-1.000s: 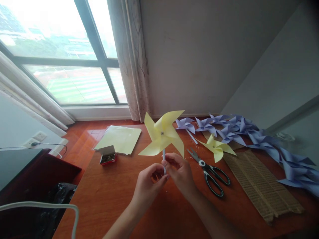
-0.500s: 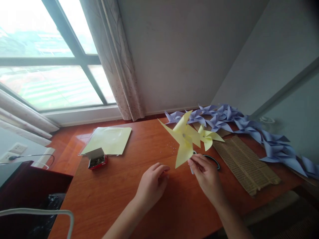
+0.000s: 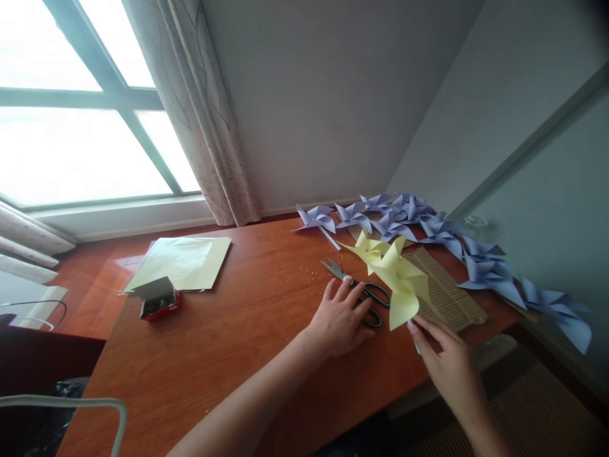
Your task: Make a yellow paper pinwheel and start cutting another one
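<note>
My right hand (image 3: 450,362) pinches the stick of a yellow paper pinwheel (image 3: 402,279) and holds it up over the right side of the table. Behind it, partly covered, a second yellow pinwheel (image 3: 365,249) lies on the table. My left hand (image 3: 340,317) is stretched out palm down, fingers apart, over black-handled scissors (image 3: 337,269). Its fingertips are at the handles; whether they touch them I cannot tell. The scissors' blades point away to the left and are slightly apart.
Several blue-violet pinwheels (image 3: 438,228) line the far right of the table (image 3: 238,343). Corrugated cardboard (image 3: 451,292) lies beside them. At left are pale yellow paper sheets (image 3: 216,257) and an open red box (image 3: 164,308) of small pieces. White specks dot the middle.
My right hand has carried the yellow pinwheel to the right. My left hand has reached forward and right to the scissors and spread its fingers. The view has turned slightly right.
</note>
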The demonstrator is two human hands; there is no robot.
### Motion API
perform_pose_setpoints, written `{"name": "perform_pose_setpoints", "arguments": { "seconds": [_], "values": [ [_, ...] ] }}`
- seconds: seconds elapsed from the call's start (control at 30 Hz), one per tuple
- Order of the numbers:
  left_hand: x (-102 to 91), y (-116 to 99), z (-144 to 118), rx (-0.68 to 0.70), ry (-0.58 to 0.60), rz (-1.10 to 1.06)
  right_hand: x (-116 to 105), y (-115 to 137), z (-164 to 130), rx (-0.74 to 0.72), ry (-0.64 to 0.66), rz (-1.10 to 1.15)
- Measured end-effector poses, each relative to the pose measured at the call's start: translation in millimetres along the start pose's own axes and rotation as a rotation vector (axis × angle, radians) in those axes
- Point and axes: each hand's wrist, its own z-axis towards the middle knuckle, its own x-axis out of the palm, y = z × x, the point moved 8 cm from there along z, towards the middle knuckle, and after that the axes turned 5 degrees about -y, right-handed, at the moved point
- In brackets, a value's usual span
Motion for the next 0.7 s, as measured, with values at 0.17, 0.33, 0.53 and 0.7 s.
{"name": "perform_pose_setpoints", "arguments": {
  "seconds": [0.17, 0.33, 0.53, 0.7],
  "values": [
    [-14.4, 15.0, -28.7, -0.059, 0.017, -0.007, 19.8, 28.9, 3.9, -0.108, 0.049, -0.038],
    [-40.5, 31.9, -74.8, -0.157, 0.025, 0.002, 52.1, 60.0, 9.1, -0.162, 0.153, -0.088],
    [-61.7, 52.6, -116.7, -0.243, 0.003, 0.071, 86.8, 64.7, 16.7, -0.191, 0.254, -0.268],
    [-67.5, 61.6, -127.4, -0.278, -0.019, 0.082, 93.0, 59.1, 19.7, -0.187, 0.256, -0.319]
  ]
}}
